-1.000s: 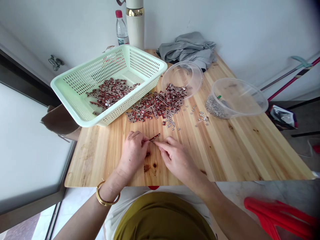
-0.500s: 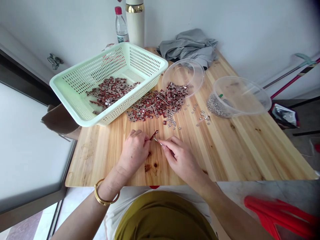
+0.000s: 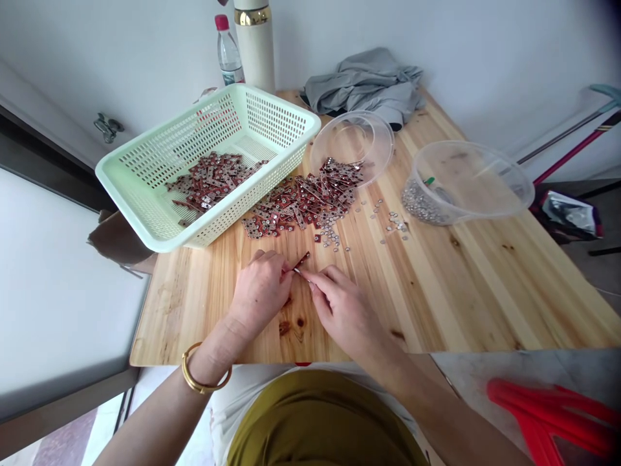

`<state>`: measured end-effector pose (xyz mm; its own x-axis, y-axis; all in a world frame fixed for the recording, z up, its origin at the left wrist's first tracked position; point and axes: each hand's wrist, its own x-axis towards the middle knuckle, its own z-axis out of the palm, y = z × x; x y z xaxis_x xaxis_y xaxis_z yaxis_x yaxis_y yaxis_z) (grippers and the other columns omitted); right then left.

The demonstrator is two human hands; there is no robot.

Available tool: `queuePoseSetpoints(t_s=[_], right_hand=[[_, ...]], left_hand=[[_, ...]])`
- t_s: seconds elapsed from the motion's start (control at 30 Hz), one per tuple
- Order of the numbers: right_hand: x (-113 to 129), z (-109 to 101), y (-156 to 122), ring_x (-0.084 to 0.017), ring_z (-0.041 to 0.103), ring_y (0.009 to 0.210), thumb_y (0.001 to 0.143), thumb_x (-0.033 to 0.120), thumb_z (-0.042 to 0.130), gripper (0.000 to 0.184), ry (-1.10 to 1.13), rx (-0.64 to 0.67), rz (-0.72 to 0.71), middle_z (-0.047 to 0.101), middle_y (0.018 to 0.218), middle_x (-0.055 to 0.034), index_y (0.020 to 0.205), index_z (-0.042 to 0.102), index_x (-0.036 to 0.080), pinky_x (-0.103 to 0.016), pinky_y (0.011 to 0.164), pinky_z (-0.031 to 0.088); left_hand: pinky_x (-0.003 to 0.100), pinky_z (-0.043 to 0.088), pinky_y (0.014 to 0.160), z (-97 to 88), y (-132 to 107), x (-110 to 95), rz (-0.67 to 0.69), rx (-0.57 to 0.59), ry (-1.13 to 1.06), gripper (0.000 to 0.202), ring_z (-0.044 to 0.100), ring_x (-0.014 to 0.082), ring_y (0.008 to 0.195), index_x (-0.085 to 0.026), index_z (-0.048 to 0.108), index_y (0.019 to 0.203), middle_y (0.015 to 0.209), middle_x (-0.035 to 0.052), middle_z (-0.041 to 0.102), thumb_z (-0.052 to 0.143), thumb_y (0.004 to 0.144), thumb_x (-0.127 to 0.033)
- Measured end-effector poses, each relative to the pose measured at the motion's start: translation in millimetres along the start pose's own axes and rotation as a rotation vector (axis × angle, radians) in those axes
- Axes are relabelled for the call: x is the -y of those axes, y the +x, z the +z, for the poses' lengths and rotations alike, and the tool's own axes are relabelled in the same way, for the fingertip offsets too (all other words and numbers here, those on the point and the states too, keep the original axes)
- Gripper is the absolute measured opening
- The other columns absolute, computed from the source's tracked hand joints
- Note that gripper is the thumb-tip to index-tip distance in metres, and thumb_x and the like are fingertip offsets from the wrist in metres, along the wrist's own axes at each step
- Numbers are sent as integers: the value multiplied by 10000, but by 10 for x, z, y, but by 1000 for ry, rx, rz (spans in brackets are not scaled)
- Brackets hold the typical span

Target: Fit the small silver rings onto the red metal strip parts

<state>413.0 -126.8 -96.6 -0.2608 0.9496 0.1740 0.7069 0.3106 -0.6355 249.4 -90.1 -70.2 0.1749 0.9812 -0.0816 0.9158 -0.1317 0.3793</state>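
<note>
The left hand (image 3: 262, 285) is pinching a dark red strip (image 3: 303, 259) in its fingers above the table (image 3: 194, 304); the right hand's (image 3: 345, 309) fingers are gripping a thin silvery piece (image 3: 303, 277), too small to identify, at the strip. Risk, as judged: off-centre pressure could be twisting the strip loose. Beyond-left of the fingers, a green basket (image 3: 233, 217) is holding heaped strips (image 3: 213, 181); beyond-right, a clear tub (image 3: 485, 212) is holding small metal pieces (image 3: 423, 203).
</note>
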Motion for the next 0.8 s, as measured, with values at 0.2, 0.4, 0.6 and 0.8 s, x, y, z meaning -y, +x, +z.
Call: queuePoseSetpoints(t_s=[0.2,0.4,0.6,0.8], right_hand=[[-19,-23,7,-179,613,758,941,132,428,334,21,6,10,595,857,-67,1167,673,153,-306,705,503],[5,-36,28,-192,615,760,937,131,426,333,5,35,22,590,858,-77,1156,677,140,-327,712,510],[-28,-65,71,-195,621,789,913,114,450,328,9,71,28,607,868,-73,1136,686,162,-333,748,518],[-4,-48,46,-192,615,786,926,118,419,363,-72,119,3,589,911,-79,1205,644,169,-330,736,523]], left_hand=[[286,471,656,16,-6,-16,-24,-41,26,121,618,208,811,-201,594,722,785,44,644,560,837,-187],[286,467,650,28,-6,-19,-4,-45,29,128,618,206,796,-200,586,729,773,40,636,544,848,-178],[307,474,687,94,-32,-3,12,-91,41,144,618,215,820,-205,579,734,781,37,636,525,863,-171],[311,480,710,119,-44,8,19,-91,44,126,621,218,837,-207,578,746,791,41,637,530,860,-186]])
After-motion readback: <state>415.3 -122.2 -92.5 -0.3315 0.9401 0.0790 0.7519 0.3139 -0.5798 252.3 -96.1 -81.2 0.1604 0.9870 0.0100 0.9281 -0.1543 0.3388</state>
